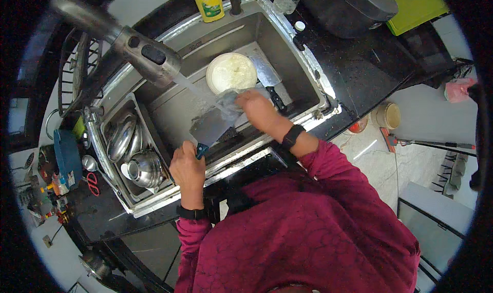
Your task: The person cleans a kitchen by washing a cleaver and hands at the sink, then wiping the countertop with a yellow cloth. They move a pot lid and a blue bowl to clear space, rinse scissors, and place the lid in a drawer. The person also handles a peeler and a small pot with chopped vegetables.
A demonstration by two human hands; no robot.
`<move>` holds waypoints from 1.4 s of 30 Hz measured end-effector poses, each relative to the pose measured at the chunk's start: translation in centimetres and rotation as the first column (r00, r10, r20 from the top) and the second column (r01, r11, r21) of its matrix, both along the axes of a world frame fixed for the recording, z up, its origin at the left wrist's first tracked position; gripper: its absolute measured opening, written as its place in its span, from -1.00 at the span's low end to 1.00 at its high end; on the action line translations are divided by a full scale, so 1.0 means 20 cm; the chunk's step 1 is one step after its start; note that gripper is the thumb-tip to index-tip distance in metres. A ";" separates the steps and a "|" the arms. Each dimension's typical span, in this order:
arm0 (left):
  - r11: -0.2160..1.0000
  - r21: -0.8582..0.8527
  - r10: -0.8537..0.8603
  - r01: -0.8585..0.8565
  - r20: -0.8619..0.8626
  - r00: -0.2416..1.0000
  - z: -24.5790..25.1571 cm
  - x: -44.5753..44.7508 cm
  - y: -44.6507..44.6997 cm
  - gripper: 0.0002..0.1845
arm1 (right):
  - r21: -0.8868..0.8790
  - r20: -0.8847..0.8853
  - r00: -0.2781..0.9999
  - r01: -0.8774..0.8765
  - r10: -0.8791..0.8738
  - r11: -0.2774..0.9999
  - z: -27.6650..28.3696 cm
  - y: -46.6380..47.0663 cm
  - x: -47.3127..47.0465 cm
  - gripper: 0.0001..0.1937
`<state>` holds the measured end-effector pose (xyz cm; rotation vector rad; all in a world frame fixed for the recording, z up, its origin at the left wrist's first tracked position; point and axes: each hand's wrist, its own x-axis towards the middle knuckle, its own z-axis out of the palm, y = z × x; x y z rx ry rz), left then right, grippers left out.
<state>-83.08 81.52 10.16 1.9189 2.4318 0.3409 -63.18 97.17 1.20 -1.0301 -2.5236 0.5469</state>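
Observation:
My left hand grips the dark handle of a cleaver over the near side of a steel sink. Its broad blade points away from me, to the upper right. My right hand is closed on a crumpled greyish cloth close to the blade; the cloth's exact kind cannot be told. Water runs from the pull-out faucet head towards the cloth and blade. Beyond my right hand, a round pale bowl or lid lies in the basin, beside a second cleaver with a black handle.
Steel bowls fill the side basin at left. A yellow detergent bottle stands on the far rim. Red-handled scissors and a ladle lie on the left counter. A dark pot and green board are at the upper right.

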 end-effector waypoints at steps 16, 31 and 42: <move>1.000 -0.002 0.029 -0.029 0.058 0.998 -0.02 0.02 0.04 -0.56 | 0.031 -0.207 0.977 -0.040 0.046 0.999 0.29 -0.05 -0.26 -0.85; 0.992 0.028 0.114 -0.126 0.262 0.958 -0.06 0.07 0.06 -0.52 | -0.698 -0.123 0.984 0.006 -0.128 0.716 0.16 -0.17 -0.01 -0.63; 0.993 -0.118 0.108 -0.015 0.843 0.528 -0.06 0.21 0.11 -0.50 | -0.969 -0.231 0.648 -0.219 -0.725 0.114 0.21 -0.23 -0.29 -0.82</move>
